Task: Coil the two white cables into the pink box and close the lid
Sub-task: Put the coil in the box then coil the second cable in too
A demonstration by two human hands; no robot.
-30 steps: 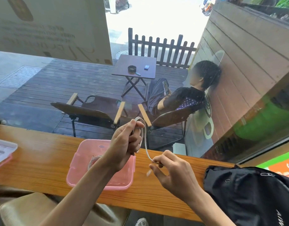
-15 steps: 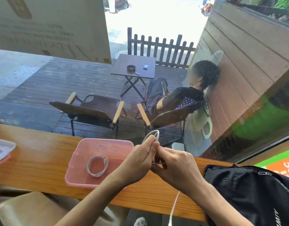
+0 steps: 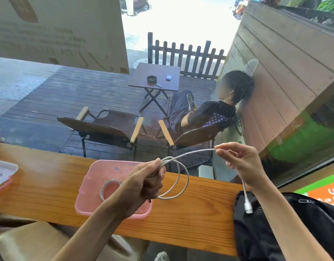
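Observation:
The pink box (image 3: 90, 189) sits open on the wooden counter (image 3: 39, 181), with one coiled white cable (image 3: 108, 185) lying inside. My left hand (image 3: 143, 187) hovers over the box's right side and grips a loop of the second white cable (image 3: 178, 185). That cable runs up and right to my right hand (image 3: 241, 162), which pinches it between fingertips. Its loose end with a white plug (image 3: 247, 206) dangles below my right hand. The box's lid (image 3: 2, 174) lies at the counter's left edge.
A black backpack (image 3: 304, 227) rests on the counter's right end, under my right forearm. A padded stool (image 3: 30, 243) is below the counter at left. Beyond the window are folding chairs, a small table and a seated person.
My hands have separated: the right hand moved up and right, drawing the cable out, while the left hand now holds a wide loop. The plug end now hangs over the backpack.

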